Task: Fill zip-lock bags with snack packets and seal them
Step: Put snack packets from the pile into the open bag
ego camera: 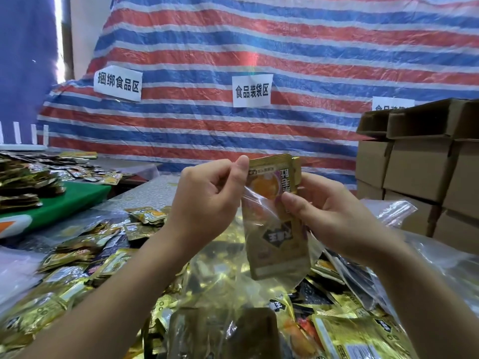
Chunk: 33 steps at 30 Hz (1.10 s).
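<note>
Head view: both hands are up over a table heaped w/ gold snack packets (pixel 360 338). Left hand (pixel 207 200) has thumb and forefinger pinched on the top left edge of a clear zip bag (pixel 272 265), other fingers curled. Right hand (pixel 334 211) holds the bag's right side, thumb pressed on the front near the mouth, fingers wrapped behind. Bag hangs upright btwn the two hands, above the pile, not touching the table as far as I can tell. Inside it sits a stack of gold packets (pixel 277 177), upright, lower part in the bag, top part sticking out above the bag mouth; mouth looks unsealed. How many packets are in the stack: can't tell. More loose packets spread front and left, some dark ones mixed in. Clear empty bags (pixel 394 211) lie at right, near brown cartons (pixel 420 167) stacked at the right edge. Green mat (pixel 64 200) at left carries another packet heap (pixel 23 182). Behind it all hangs a red-white-blue striped tarp (pixel 311 53) w/ white paper signs (pixel 252 90) in Chinese characters taped on. Lower edge of view is blurred.
</note>
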{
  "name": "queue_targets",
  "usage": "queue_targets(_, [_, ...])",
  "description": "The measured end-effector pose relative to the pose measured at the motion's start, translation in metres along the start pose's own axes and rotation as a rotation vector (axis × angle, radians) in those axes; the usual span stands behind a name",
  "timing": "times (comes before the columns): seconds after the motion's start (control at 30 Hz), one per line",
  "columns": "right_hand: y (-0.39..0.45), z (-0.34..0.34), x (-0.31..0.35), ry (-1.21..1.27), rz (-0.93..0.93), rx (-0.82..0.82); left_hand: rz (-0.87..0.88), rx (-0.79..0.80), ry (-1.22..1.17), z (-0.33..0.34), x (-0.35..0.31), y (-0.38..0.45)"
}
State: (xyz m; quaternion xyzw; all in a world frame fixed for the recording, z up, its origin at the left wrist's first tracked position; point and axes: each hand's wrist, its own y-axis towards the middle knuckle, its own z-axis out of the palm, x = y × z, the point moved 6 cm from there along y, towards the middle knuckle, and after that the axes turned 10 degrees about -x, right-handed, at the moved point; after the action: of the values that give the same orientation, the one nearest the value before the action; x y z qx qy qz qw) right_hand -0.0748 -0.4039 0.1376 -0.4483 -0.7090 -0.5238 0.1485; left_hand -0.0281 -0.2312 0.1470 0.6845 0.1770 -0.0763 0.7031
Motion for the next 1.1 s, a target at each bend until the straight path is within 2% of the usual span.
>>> queue_targets(0.27, [-0.001, -0.001, -0.003, -0.067, 0.035, 0.058, -0.018, -0.036, 0.058, 0.000, 0.005, -0.001])
queue_targets(0.37, [-0.001, -0.001, -0.003, -0.055, 0.040, 0.026, -0.162, -0.033, -0.044, -0.001, 0.013, 0.000])
queue_targets(0.53, [0.005, -0.013, -0.007, 0.012, 0.057, -0.183, -0.546, 0.074, -0.180, 0.006, 0.033, 0.001])
queue_targets(0.7, [0.006, -0.022, -0.011, 0.094, 0.109, -0.271, -0.645, 0.302, -0.291, 0.015, 0.036, -0.005])
queue_targets(0.8, [0.005, -0.022, -0.012, 0.047, 0.133, -0.237, -0.659, 0.322, -0.340, 0.016, 0.035, -0.007])
queue_targets(0.97, [-0.001, -0.015, 0.000, -0.310, 0.083, 0.023, -0.654, 0.353, -0.348, 0.022, 0.033, -0.011])
queue_targets(1.1, [-0.001, -0.019, 0.007, -0.377, 0.085, 0.009, -0.635, 0.374, -0.361, 0.023, 0.029, -0.011])
